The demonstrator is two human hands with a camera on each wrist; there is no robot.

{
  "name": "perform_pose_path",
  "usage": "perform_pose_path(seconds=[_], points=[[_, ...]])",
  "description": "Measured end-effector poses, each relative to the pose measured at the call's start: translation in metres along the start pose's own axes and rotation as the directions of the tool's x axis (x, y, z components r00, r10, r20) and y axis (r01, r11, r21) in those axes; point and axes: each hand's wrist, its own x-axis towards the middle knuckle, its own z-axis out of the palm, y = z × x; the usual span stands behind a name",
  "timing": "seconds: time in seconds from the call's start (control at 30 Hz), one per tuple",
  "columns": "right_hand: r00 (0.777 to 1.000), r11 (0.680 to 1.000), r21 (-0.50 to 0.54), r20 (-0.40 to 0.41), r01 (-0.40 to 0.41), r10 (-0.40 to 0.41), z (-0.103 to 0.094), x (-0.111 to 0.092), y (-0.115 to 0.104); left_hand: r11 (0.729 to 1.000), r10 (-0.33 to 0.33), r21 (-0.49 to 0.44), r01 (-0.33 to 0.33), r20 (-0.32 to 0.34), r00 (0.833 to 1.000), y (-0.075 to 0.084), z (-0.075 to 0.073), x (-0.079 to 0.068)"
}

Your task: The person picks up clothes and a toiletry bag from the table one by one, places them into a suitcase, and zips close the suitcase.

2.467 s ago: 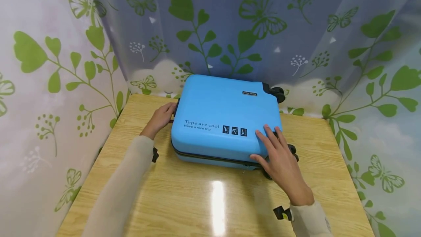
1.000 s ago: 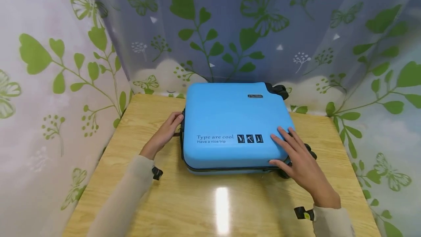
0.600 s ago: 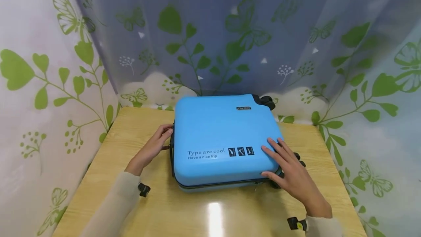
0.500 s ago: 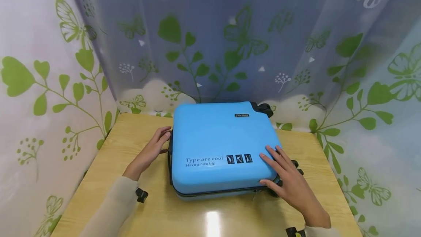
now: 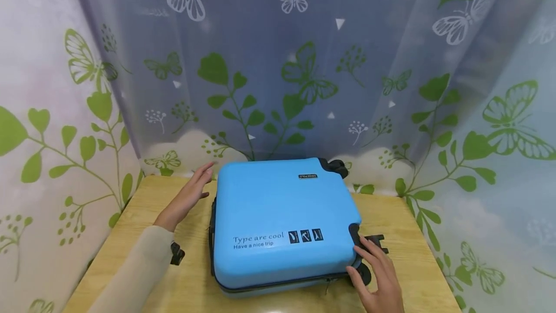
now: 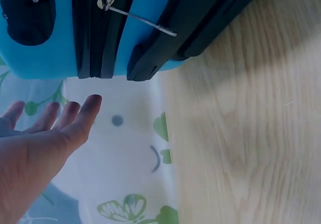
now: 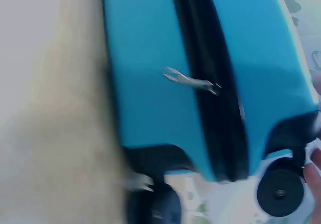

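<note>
A light blue suitcase (image 5: pixel 278 206) lies flat on the wooden table, its lettered face up and its black wheels (image 5: pixel 365 274) toward the right. In the left wrist view its black zipper band (image 6: pixel 98 33) and a metal zipper pull (image 6: pixel 143 20) show. My left hand (image 5: pixel 187 202) hovers off the suitcase's left side, fingers extended and holding nothing. At the near right corner my right hand (image 5: pixel 378 274) lies by the wheel, its fingertips at the black corner guard (image 5: pixel 354 235); whether they touch it is unclear. Another zipper pull (image 7: pixel 193 81) hangs on the side in the right wrist view.
The wooden table (image 5: pixel 399 235) extends on both sides of the suitcase. A curtain (image 5: pixel 260 86) printed with leaves and butterflies hangs behind it and along both sides. The suitcase's far edge lies close to the back curtain.
My left hand has come away from the suitcase's left side. My right hand has slid off the top face toward the near right corner. The head view has tilted upward.
</note>
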Motion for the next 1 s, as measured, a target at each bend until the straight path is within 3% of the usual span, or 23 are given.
perform_pose_path(seconds=[0.07,0.1,0.17,0.23,0.33,0.43,0.63,0.77,0.83,0.93,1.0], points=[[0.983,0.988,0.018,-0.104,-0.150,0.151,0.002,-0.010,-0.005,1.000,-0.012,-0.009,0.012,0.013,1.000,0.000,0.001,0.006],[0.959,0.971,0.041,-0.148,-0.238,0.241,0.004,-0.014,-0.009,1.000,-0.016,-0.015,0.016,0.022,1.000,-0.001,0.002,0.009],[0.887,0.912,0.105,-0.213,-0.397,0.411,0.007,-0.020,-0.016,1.000,-0.022,-0.020,0.023,0.036,0.999,-0.003,0.005,0.013],[0.801,0.827,0.194,-0.209,-0.528,0.561,0.010,-0.023,-0.022,0.999,-0.030,-0.021,0.031,0.050,0.998,-0.004,0.007,0.016],[0.699,0.691,0.303,-0.099,-0.657,0.708,0.014,-0.023,-0.028,0.999,-0.035,-0.021,0.036,0.052,0.998,-0.006,0.008,0.019],[0.618,0.564,0.354,0.053,-0.746,0.785,0.018,-0.021,-0.027,0.999,-0.038,-0.032,0.039,0.051,0.998,-0.006,0.008,0.022],[0.490,0.383,0.367,0.264,-0.848,0.831,0.027,-0.015,-0.020,0.998,-0.046,-0.041,0.049,0.066,0.997,-0.009,0.008,0.024],[0.445,0.332,0.342,0.341,-0.879,0.828,0.032,-0.010,-0.020,0.998,-0.047,-0.048,0.049,0.054,0.997,-0.013,0.009,0.024],[0.435,0.329,0.322,0.354,-0.888,0.828,0.033,-0.009,-0.021,0.998,-0.047,-0.051,0.049,0.043,0.998,-0.014,0.010,0.023],[0.443,0.339,0.323,0.343,-0.884,0.828,0.033,-0.008,-0.024,0.998,-0.047,-0.049,0.048,0.032,0.998,-0.014,0.010,0.023],[0.465,0.365,0.325,0.320,-0.872,0.826,0.032,-0.006,-0.024,0.997,-0.047,-0.056,0.049,0.029,0.998,-0.013,0.010,0.024]])
